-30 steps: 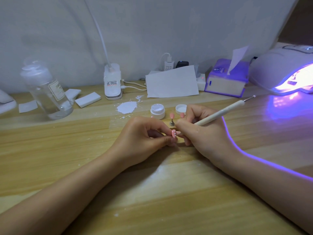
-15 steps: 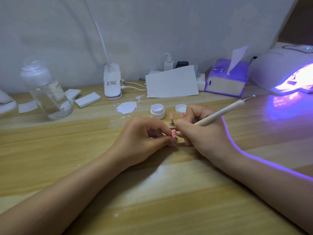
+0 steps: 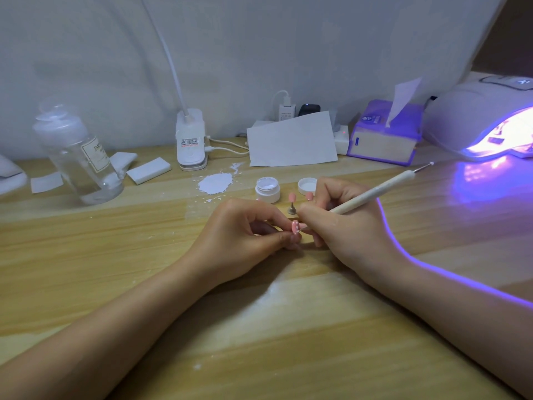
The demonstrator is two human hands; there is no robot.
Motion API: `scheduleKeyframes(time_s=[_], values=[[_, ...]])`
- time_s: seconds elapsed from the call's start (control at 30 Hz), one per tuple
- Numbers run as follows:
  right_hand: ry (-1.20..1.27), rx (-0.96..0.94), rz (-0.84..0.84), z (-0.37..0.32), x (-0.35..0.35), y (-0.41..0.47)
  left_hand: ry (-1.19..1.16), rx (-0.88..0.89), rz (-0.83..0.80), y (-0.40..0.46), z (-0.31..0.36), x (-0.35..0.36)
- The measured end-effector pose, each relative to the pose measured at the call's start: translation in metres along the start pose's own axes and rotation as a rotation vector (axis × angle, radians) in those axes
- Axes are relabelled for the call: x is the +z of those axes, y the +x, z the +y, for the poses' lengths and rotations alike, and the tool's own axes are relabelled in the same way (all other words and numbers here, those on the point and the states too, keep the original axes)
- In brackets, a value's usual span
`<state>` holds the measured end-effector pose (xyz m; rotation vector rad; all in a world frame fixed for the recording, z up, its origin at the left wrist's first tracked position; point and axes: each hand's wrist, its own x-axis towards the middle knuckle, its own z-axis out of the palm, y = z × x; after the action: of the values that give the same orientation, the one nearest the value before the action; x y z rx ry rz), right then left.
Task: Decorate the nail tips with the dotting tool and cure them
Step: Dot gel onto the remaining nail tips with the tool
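Nothing has shifted: left hand (image 3: 248,226) pinches the pink nail tip (image 3: 295,227) between both hands, right hand (image 3: 343,223) grips the dotting tool (image 3: 375,192), shaft slanting up-right toward the lit curing lamp (image 3: 487,122).

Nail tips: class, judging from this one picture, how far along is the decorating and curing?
Done: the gel pot is open, lid beside it, and the curing lamp glows. In hand: the left hand holds a pink nail tip already carrying white dots; the right hand works the dotting tool on it. Left: the tip on the stand looks plain; curing follows.
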<state>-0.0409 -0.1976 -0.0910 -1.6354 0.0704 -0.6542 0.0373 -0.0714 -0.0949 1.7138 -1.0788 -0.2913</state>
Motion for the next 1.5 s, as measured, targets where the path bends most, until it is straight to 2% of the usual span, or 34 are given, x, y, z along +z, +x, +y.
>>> scheduleKeyframes(time_s=[0.2,0.37,0.47,0.83,1.03,1.2,1.33,1.5], values=[[0.100,-0.008,0.132,-0.002,-0.002,0.001,0.012,-0.019,0.008,0.000,-0.001,0.000],[-0.002,-0.099,0.176,-0.016,-0.008,0.016,0.019,-0.017,0.006,-0.001,-0.001,0.000],[-0.134,-0.121,0.097,-0.027,-0.013,0.040,0.005,-0.020,0.006,-0.001,0.000,0.000],[-0.621,0.061,-0.163,0.000,0.015,0.106,0.002,-0.018,0.002,-0.001,-0.003,0.000],[-0.820,0.057,-0.155,0.011,0.024,0.107,-0.012,-0.014,0.007,-0.001,-0.003,0.000],[-0.870,0.025,-0.155,0.011,0.024,0.107,-0.020,-0.019,0.008,-0.001,-0.002,0.000],[-0.789,0.015,-0.130,0.004,0.024,0.102,-0.025,-0.036,0.005,-0.001,-0.001,0.001],[-0.287,-0.109,0.063,-0.023,0.017,0.074,-0.029,-0.066,0.013,-0.001,-0.001,-0.001]])
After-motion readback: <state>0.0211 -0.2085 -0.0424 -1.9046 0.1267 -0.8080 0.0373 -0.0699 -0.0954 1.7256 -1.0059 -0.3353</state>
